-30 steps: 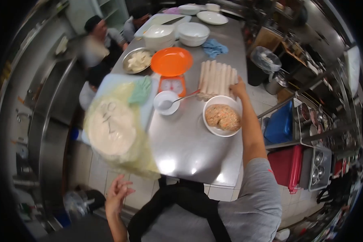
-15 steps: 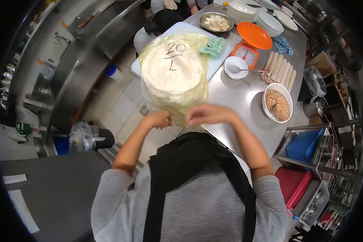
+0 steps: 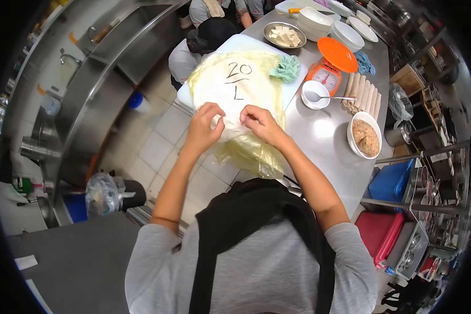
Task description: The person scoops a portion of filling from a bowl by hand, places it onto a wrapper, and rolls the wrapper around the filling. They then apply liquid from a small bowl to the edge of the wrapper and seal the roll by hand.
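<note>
A: Both hands are right at the near side of the cutting board (image 3: 248,43)! The white sheets (image 3: 214,89) lie on it, the yellow bag (image 3: 261,152) around them.

B: And the grip?

A: Left hand (image 3: 206,128): fingers curled, thumb close to the index finger. Right hand (image 3: 257,122): fingers bent down much the same way. Whether either one pinches a sheet, I can't tell.

B: So where's the danger?

A: Tearing, I'd say, if they pull unevenly on something that thin. Two layers might lift together if they cling. And look, the bag droops past the board's near edge; a tug on that loose plastic could drag everything.

B: Any lettering?

A: Big and dark over the sheets: "20", a line, then "L". Handwritten, it seems. The scale (image 3: 324,78), right of the board, has a dial, figures too small to read. No brand I can make out.
</note>
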A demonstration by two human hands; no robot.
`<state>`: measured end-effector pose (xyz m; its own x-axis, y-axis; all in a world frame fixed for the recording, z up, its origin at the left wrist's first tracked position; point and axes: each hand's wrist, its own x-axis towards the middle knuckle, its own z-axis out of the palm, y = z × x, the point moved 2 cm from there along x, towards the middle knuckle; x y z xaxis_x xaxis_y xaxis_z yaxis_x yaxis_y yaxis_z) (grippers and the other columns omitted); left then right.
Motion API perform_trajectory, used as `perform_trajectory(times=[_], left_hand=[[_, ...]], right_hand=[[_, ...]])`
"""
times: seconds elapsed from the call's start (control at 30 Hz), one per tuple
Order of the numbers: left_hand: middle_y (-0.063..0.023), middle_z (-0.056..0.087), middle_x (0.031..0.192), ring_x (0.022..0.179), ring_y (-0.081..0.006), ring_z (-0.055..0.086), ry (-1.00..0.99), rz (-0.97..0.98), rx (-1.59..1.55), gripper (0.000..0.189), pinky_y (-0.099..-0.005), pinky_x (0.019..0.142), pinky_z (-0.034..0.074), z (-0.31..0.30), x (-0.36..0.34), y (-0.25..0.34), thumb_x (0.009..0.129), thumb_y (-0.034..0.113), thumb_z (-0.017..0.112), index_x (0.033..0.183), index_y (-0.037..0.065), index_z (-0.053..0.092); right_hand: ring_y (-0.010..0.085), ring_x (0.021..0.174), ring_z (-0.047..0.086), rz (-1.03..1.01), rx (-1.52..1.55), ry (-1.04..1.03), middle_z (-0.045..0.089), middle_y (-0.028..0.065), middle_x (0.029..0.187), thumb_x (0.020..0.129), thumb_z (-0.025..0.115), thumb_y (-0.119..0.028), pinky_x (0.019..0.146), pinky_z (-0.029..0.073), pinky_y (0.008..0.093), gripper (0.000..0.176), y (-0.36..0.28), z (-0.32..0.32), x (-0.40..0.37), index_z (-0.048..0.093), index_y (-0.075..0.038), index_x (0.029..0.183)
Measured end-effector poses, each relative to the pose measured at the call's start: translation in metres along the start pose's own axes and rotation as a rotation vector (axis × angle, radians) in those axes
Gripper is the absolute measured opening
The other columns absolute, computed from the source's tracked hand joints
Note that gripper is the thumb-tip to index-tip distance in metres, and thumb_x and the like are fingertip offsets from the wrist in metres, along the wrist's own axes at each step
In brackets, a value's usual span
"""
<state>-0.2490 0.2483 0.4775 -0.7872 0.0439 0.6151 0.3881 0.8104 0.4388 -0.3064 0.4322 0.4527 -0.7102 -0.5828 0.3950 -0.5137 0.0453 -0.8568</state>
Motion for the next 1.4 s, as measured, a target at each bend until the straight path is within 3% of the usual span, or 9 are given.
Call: perform_trajectory(times=[0.17,0.4,0.47,0.6,0.7,0.97,1.07,1.17,1.4], left_hand=[[-0.0127,0.06,0.112,0.1,-0.0313,0.058,-0.81,-0.346,-0.649,0.018,-0.0368,0.089,0.047,-0.013,-0.012,0.01,0.079,0.001,0.057,0.096,0.001,0.062],[-0.0128,0.059,0.114,0.079,-0.0263,0.063,0.0,0.186,0.59,0.016,-0.0318,0.072,0.052,-0.005,-0.009,0.006,0.079,0.005,0.058,0.093,0.001,0.065],[-0.0144,0.061,0.103,0.086,-0.0293,0.061,-0.085,-0.013,-0.316,0.016,-0.0333,0.076,0.049,-0.009,-0.009,0.006,0.076,0.0,0.054,0.09,-0.001,0.063],[-0.0132,0.063,0.091,0.082,-0.0276,0.061,-1.226,-0.326,-0.512,0.015,-0.0352,0.072,0.048,0.025,-0.024,0.001,0.074,0.001,0.051,0.085,0.0,0.062],[-0.0191,0.055,0.12,0.111,-0.0343,0.052,-0.698,-0.036,-0.249,0.027,-0.0395,0.092,0.042,0.043,-0.038,-0.025,0.08,0.007,0.056,0.107,0.004,0.06],[-0.0273,0.036,0.138,0.127,-0.0424,0.037,-0.367,-0.13,-0.347,0.045,-0.0405,0.104,0.034,0.044,-0.002,-0.052,0.077,0.006,0.063,0.121,0.006,0.052],[-0.0262,0.041,0.134,0.124,-0.0419,0.041,-0.086,-0.138,-0.287,0.038,-0.0423,0.101,0.037,0.046,0.007,-0.054,0.075,0.002,0.062,0.113,0.005,0.055],[-0.0192,0.059,0.105,0.098,-0.037,0.058,0.022,0.256,-0.2,0.014,-0.0402,0.083,0.048,0.04,0.008,-0.018,0.076,-0.004,0.058,0.09,0.0,0.06],[-0.0121,0.062,0.087,0.084,-0.0304,0.061,-0.456,0.093,-0.265,0.015,-0.0367,0.075,0.049,0.052,0.006,-0.05,0.073,0.005,0.069,0.086,0.0,0.064]], right_hand=[[0.023,0.065,0.059,0.453,-0.011,-0.274,0.056,0.0143,0.104,0.085,0.044,-0.014,0.064,0.047,0.0323,0.017,0.004,-0.014,-0.018,0.056,-0.002,0.089],[0.0152,0.059,0.056,0.186,-0.473,0.442,0.059,0.0128,0.094,0.084,0.047,-0.016,0.059,0.049,0.0277,0.026,-0.066,-0.014,0.004,0.056,-0.002,0.105],[0.0158,0.062,0.058,0.319,-0.258,0.233,0.061,0.013,0.075,0.081,0.051,-0.016,0.062,0.05,0.0279,0.027,-0.024,-0.011,0.005,0.058,-0.001,0.102],[0.0193,0.076,0.062,0.837,-0.143,-0.522,0.065,0.016,0.085,0.077,0.054,-0.011,0.071,0.051,0.0301,0.031,0.026,0.002,0.005,0.06,-0.001,0.106],[0.0272,0.111,0.054,-0.084,-0.715,0.338,0.048,0.0212,0.129,0.077,0.054,-0.007,0.082,0.049,0.0351,0.025,0.003,-0.013,0.009,0.064,0.0,0.099],[0.0246,0.088,0.061,0.756,0.787,-0.397,0.061,0.013,0.093,0.08,0.049,-0.003,0.079,0.049,0.0308,0.02,-0.013,0.018,0.0,0.061,-0.002,0.095],[0.0236,0.095,0.057,0.079,-0.298,0.142,0.054,0.0147,0.112,0.077,0.048,-0.001,0.082,0.047,0.0276,0.024,0.046,0.008,0.016,0.061,-0.005,0.097],[0.0247,0.098,0.054,0.184,-0.218,0.171,0.05,0.0143,0.114,0.074,0.05,0.0,0.082,0.044,0.0306,0.024,0.049,-0.002,0.023,0.063,-0.006,0.094],[0.0305,0.105,0.05,0.192,-0.535,-0.112,0.053,0.0106,0.104,0.069,0.061,-0.006,0.095,0.038,0.0437,0.016,0.042,-0.012,0.026,0.067,-0.01,0.083]])
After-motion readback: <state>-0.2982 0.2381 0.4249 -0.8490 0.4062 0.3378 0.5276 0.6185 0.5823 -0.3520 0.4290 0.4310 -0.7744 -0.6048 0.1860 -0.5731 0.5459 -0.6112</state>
